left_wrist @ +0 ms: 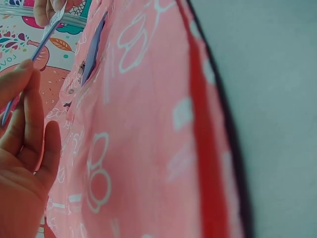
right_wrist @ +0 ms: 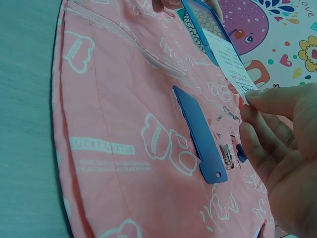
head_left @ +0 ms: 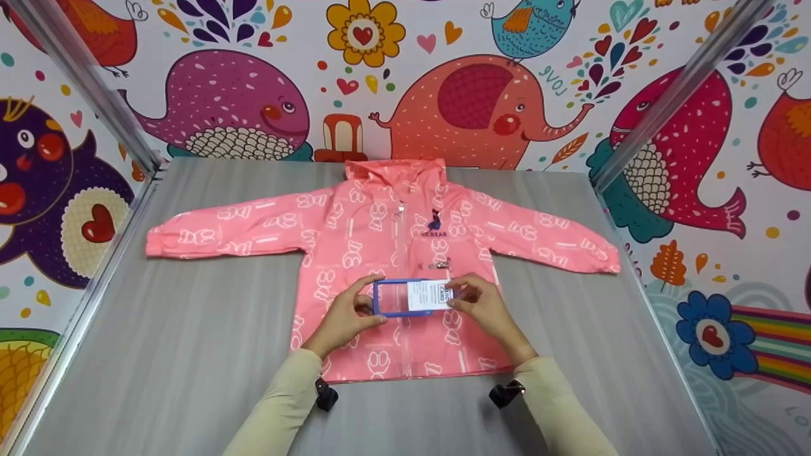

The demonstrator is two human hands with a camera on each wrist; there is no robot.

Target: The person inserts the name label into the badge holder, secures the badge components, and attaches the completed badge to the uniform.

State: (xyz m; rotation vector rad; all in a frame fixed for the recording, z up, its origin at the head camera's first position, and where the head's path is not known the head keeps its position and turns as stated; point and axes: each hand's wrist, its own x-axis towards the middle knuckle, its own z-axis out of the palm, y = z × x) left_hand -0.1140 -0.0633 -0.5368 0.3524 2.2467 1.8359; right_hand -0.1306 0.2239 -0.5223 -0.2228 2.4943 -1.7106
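Observation:
My left hand [head_left: 345, 313] grips the left end of a blue-framed card holder [head_left: 391, 315] with a see-through window, held above a pink jacket [head_left: 355, 253]. At the holder's other end, my right hand [head_left: 485, 310] pinches a white printed card [head_left: 423, 296] between thumb and fingers. The card lies partly within the frame, and its outer end sticks out toward my right fingers. Beneath, a flat blue plastic piece [right_wrist: 200, 136] rests on the jacket, seen in the right wrist view. Close to it lies a small metal clip [right_wrist: 228, 156].
The jacket is spread on a grey wood-grain table [head_left: 190, 329], hood away from me and both sleeves stretched sideways. A dark bear logo [head_left: 434, 221] marks its chest. Metal rails [head_left: 684, 95] and walls with cartoon animals stand around the table.

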